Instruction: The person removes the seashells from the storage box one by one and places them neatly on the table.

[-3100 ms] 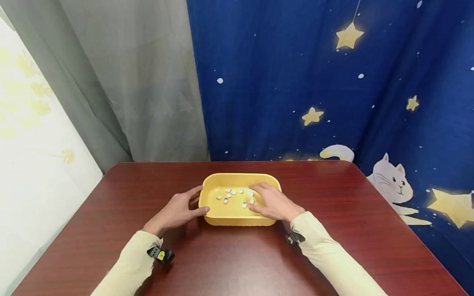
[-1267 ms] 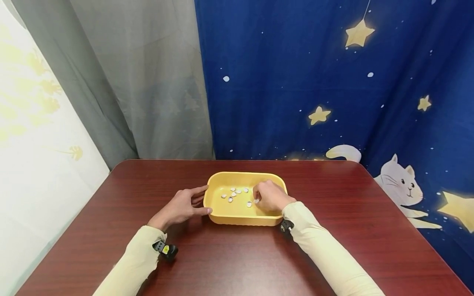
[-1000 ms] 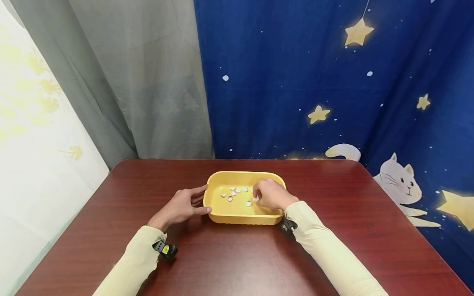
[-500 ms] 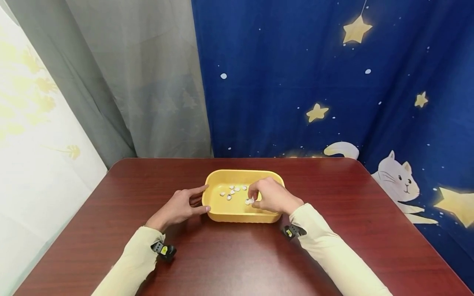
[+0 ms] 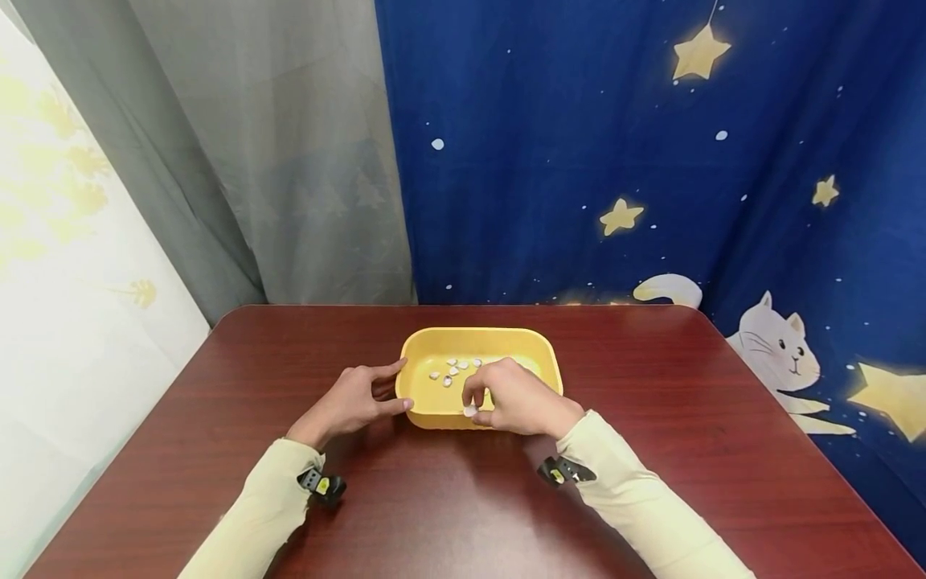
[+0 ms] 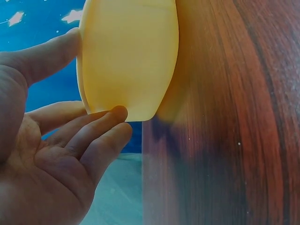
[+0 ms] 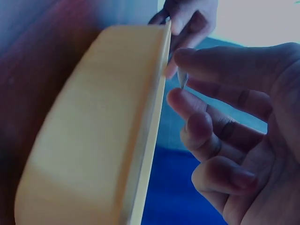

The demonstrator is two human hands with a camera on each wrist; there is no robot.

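A yellow oblong tub (image 5: 437,422) stands on the table, with several small whitish pieces (image 5: 453,371) on its floor; their kind is too small to tell. At its left end is my left hand (image 5: 350,406), thumb and index finger at the rim. In the left wrist view, other fingertips of that hand (image 6: 56,159) touch the outer end wall. My right hand (image 5: 517,400) is over the tub's near rim and pinches one thin whitish piece (image 5: 470,411) between thumb and index finger. The right wrist view shows this piece (image 7: 183,77) edge-on, beside the tub's rim.
The tub stands towards the back of a dark red wooden table (image 5: 434,515). Behind the table hang a grey curtain (image 5: 304,177) and a blue curtain (image 5: 535,161) with stars and a cat. Both wrists wear small black devices (image 5: 321,485).
My right hand reached down into the tub, pinched a whitish piece, then drew it left and towards the near rim. The left hand has stayed at the tub's left end.
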